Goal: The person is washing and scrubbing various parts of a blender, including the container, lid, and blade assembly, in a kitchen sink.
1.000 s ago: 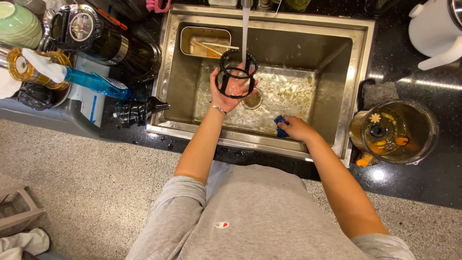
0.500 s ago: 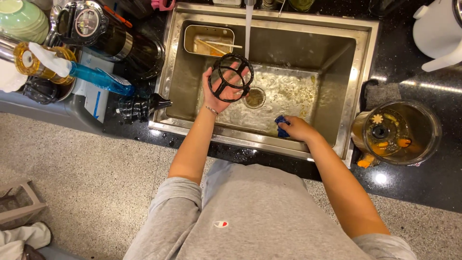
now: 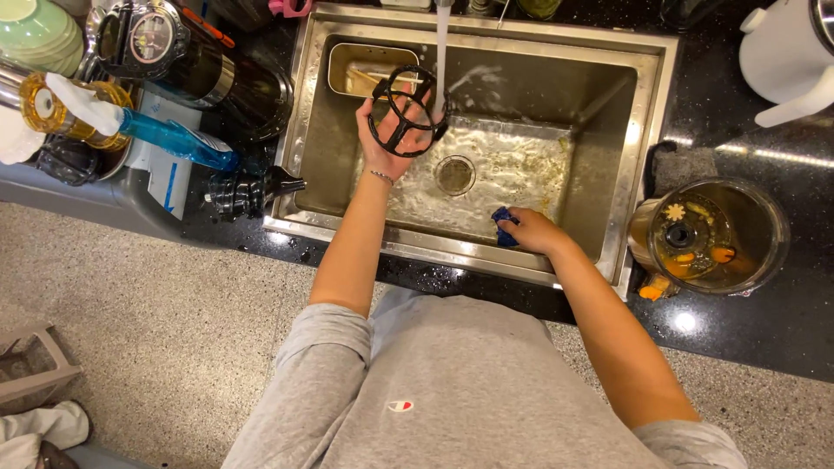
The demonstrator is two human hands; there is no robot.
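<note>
One black, round, open-spoked juicer frame point(image 3: 401, 110) glistens wet in the left hand point(image 3: 387, 139).

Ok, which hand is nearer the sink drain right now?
Right, narrowly. The right hand holds a blue cloth near the front wall, right of the drain; the left hand holds the black ring frame up-left under the water stream.

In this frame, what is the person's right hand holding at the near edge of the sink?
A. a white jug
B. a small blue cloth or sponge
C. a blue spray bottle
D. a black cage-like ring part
B: the right hand grips a small blue cloth or sponge on the sink's near rim, while the left hand holds the black ring part beside the running water.
</note>
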